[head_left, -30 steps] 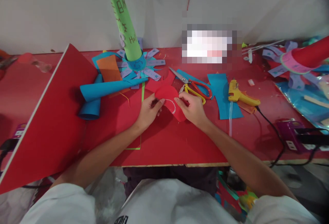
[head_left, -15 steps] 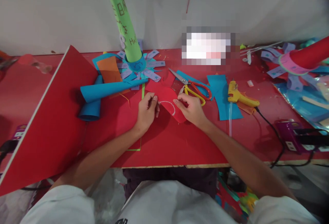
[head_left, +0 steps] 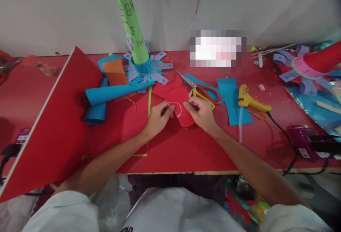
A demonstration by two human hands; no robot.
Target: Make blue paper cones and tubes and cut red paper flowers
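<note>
A rounded red craft-sheet piece (head_left: 187, 118) with a white curved line on it is between my hands, above the red tabletop. My left hand (head_left: 160, 115) pinches its left edge, thumb and fingers closed. On the right side my right hand (head_left: 201, 113) grips the edge in a similar pinch. Just beyond the right hand lie scissors with red handles (head_left: 214, 97) and a yellow-handled tool (head_left: 204, 97), partly covered by that hand. More red scraps (head_left: 176, 82) rest behind the piece; where one red layer ends and another begins is hard to make out.
A green tube (head_left: 133, 29) stands on a blue and purple strip base at the back. Rolled blue sheets (head_left: 96, 109) and a big red board (head_left: 53, 118) are on the left. Rightward lie a blue sheet (head_left: 231, 104), a yellow glue gun (head_left: 249, 100) and a purple power strip (head_left: 301, 141).
My left hand has shifted right, closer to my right hand. The red piece has turned slightly and shows more of its rounded face and white curve. The camera view has moved a little.
</note>
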